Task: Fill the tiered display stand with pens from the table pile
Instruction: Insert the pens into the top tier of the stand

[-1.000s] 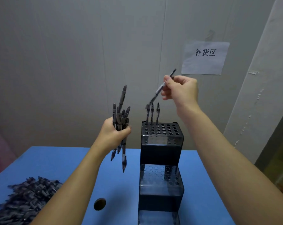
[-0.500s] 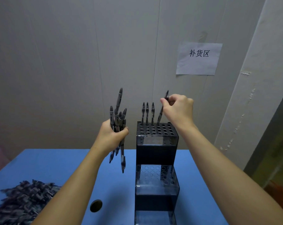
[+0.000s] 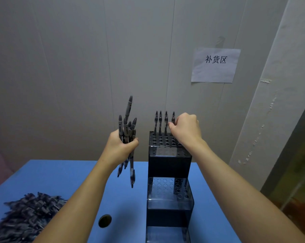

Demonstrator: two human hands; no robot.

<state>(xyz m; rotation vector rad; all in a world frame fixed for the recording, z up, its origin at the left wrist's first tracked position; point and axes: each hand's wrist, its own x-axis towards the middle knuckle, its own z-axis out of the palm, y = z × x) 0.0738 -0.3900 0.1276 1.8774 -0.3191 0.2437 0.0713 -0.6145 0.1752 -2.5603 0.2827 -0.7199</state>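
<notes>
Left hand (image 3: 121,148) grips pen bundle (image 3: 127,130); right hand (image 3: 186,128) pinches fourth pen (image 3: 173,117) in the stand's (image 3: 169,162) back row. Pen pile (image 3: 25,218) left, grommet hole (image 3: 104,220) near, wall sign (image 3: 215,65) behind.

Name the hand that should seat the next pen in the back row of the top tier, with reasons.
Right. The right hand is already at the top tier, pinching the fourth pen in its back row, beside the free holes. The left hand grips the pen bundle and serves best as supply.
</notes>
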